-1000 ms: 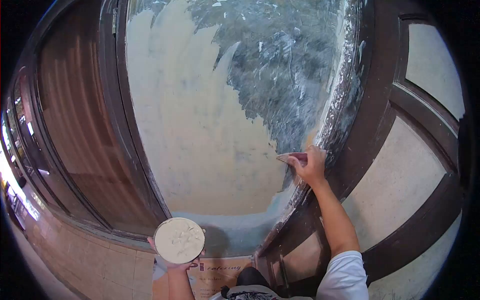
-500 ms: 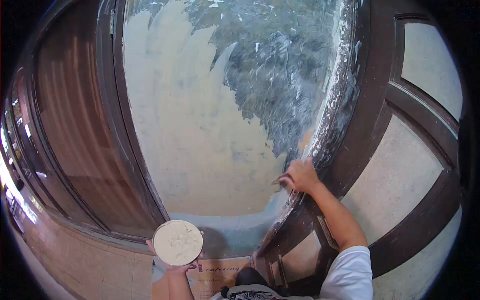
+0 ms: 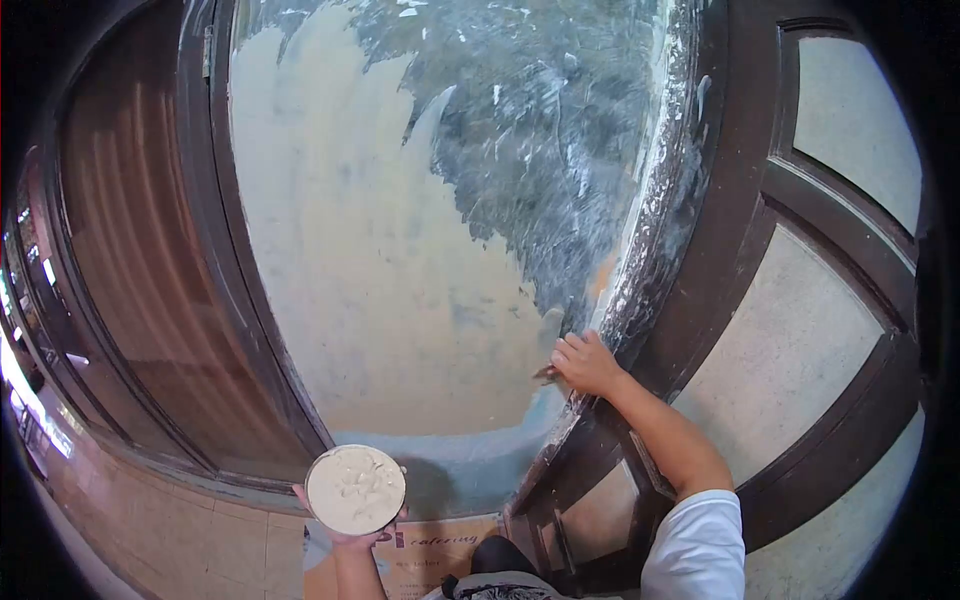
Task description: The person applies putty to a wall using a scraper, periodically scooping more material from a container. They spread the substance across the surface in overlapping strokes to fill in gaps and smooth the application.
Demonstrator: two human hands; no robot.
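My left hand (image 3: pixel 352 537) holds a round tub (image 3: pixel 356 489) from below, filled with a pale cream paste that has lumps on its surface. At the lower right of the panel (image 3: pixel 380 300), my right hand (image 3: pixel 586 362) is closed around a small scraper (image 3: pixel 546 374), most of which the fingers hide. The blade lies against or close to the panel; exact contact cannot be made out. Cream paste covers the panel's left and lower parts, while the upper right shows a dark, streaked grey surface (image 3: pixel 540 170).
A dark frame edge (image 3: pixel 655 200) with white smears borders the panel on the right, beside a brown panelled door (image 3: pixel 740 200). On the left is a brown curtained pane (image 3: pixel 140 240). A printed sheet (image 3: pixel 430 570) lies on the tiled floor (image 3: pixel 235 535) below.
My right hand has moved slightly left and down with the scraper. The view has shifted a little, so the panel appears further left. My left hand still holds the tub in about the same place.
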